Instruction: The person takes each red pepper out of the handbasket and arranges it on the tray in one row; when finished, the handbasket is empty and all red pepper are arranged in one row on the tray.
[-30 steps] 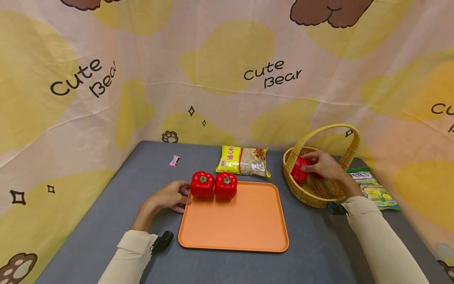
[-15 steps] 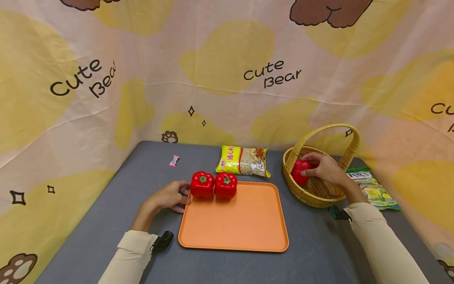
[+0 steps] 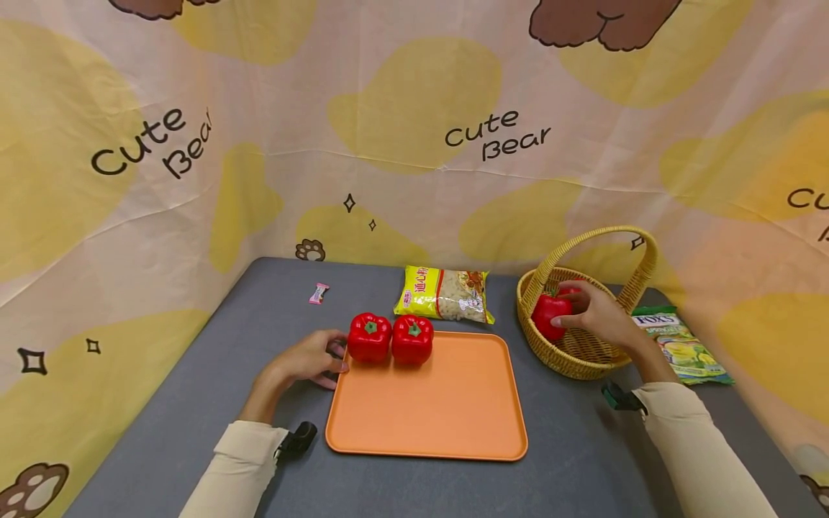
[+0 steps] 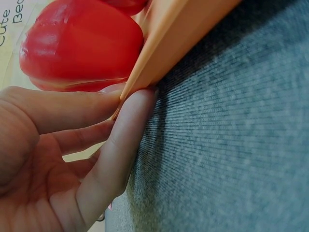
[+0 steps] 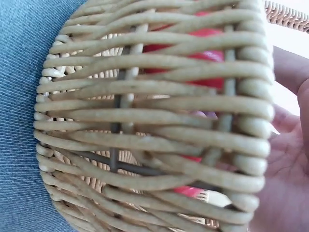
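My left hand (image 3: 311, 357) pinches the left rim of an orange tray (image 3: 447, 403), with thumb and fingers on either side of the edge in the left wrist view. Two red bell peppers (image 3: 370, 338) stand side by side in the tray's back left corner, the nearer one close to my fingers. On the right, my right hand (image 3: 594, 311) reaches into a wicker basket (image 3: 570, 365) under its handle and holds a red bell pepper (image 3: 548, 316). Another red patch shows behind my fingers. In the right wrist view the basket's weave (image 5: 159, 106) hides most of the red inside.
A yellow pasta bag (image 3: 444, 293) lies behind the tray. A small pink wrapped candy (image 3: 319, 293) is at the back left. Beside the basket, partly behind it, lies a green Fox's candy bag (image 3: 686, 345). A patterned cloth surrounds the table.
My right hand has shifted slightly inside the basket; the bell pepper there has turned a little, with its green stem now showing. The left hand and the tray have stayed put.
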A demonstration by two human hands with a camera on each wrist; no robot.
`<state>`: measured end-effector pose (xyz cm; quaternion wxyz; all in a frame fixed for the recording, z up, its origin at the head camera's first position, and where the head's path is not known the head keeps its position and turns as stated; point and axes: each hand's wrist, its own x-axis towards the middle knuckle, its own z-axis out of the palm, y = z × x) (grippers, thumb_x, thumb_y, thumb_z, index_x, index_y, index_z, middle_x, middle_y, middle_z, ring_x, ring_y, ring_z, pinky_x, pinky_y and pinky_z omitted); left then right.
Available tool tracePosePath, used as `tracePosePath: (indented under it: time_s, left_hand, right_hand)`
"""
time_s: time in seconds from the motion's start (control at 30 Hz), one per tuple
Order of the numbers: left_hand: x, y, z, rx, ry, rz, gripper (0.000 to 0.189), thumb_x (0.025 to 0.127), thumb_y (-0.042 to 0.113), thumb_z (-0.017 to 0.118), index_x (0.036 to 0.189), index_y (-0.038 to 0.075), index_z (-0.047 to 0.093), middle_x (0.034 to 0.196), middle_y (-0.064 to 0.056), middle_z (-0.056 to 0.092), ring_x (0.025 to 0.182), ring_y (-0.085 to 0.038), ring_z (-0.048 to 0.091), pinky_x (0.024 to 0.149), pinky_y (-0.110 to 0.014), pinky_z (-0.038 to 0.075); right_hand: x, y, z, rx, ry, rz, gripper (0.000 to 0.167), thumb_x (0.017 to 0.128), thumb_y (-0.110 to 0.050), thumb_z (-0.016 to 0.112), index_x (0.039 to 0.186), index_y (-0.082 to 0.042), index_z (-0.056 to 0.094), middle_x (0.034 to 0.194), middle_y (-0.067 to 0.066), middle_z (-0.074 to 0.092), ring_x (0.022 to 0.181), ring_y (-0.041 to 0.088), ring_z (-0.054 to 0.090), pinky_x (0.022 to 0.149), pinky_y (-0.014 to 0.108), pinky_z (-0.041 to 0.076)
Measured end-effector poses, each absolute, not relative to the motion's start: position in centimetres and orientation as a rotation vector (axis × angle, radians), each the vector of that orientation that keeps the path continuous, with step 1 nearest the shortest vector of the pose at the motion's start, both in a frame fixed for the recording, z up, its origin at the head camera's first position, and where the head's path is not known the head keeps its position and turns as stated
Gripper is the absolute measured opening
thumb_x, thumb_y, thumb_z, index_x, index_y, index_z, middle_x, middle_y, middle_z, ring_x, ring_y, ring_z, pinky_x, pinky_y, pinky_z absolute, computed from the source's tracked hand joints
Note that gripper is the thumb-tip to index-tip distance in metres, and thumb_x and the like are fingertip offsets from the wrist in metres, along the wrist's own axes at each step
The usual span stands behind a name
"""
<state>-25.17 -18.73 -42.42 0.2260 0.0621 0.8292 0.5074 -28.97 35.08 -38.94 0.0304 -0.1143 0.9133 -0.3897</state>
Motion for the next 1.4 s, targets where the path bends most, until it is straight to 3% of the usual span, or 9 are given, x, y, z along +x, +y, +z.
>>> tracePosePath:
  time_s: [0.4,0.83,0.93,1.13,1.4]
  left_hand:
    - [-25.1,-18.8,-42.3,0.168,2.299,1.389,0.062,0.093,-0.003,0.070,0.149,-0.013,0.044,0.117,-0.022,0.057,0.087,-0.022,0.067,0.070,-0.042,0.068]
    - [-25.1,-18.7,-42.4,0.175,2.294,1.393,0.064,0.092,-0.003,0.070,0.150,-0.013,0.043,0.117,-0.023,0.056,0.088,-0.024,0.067,0.069,-0.042,0.068]
    - [-25.2,-18.6,-42.5,0.173,2.293,1.395,0.064,0.092,-0.003,0.070,0.149,-0.012,0.043,0.117,-0.022,0.056,0.087,-0.023,0.067,0.069,-0.042,0.068]
    - [-25.1,-18.6,-42.3,0.176,2.299,1.387,0.063,0.093,-0.002,0.070,0.149,-0.012,0.044,0.116,-0.022,0.056,0.087,-0.023,0.067,0.070,-0.042,0.068]
    - [-24.9,-18.6,-42.2,0.173,2.307,1.383,0.063,0.092,-0.002,0.071,0.149,-0.012,0.045,0.116,-0.022,0.057,0.087,-0.023,0.067,0.069,-0.042,0.068]
  right_hand:
    - [-27.1,34.9,-38.4,-0.359,2.865,-1.219,0.074,0.095,-0.031,0.081,0.153,-0.001,0.047,0.147,0.029,0.055,0.130,0.049,0.058,0.088,0.027,0.056]
    - [-24.6,34.9,-37.7,-0.325,2.952,-1.216,0.083,0.097,-0.032,0.080,0.163,-0.007,0.037,0.153,0.025,0.052,0.135,0.046,0.052,0.086,0.015,0.049]
    - [-24.2,35.0,-37.6,-0.338,2.953,-1.241,0.082,0.096,-0.026,0.080,0.163,-0.008,0.038,0.152,0.026,0.051,0.132,0.047,0.052,0.086,0.017,0.050]
    - [-23.4,34.8,-37.1,-0.362,2.973,-1.225,0.083,0.093,-0.019,0.082,0.163,-0.009,0.038,0.150,0.026,0.049,0.128,0.045,0.051,0.091,0.033,0.054]
    - [-22.2,34.1,-36.0,-0.412,2.932,-1.253,0.082,0.092,-0.014,0.082,0.161,-0.005,0.040,0.153,0.026,0.042,0.126,0.045,0.051,0.083,0.014,0.052]
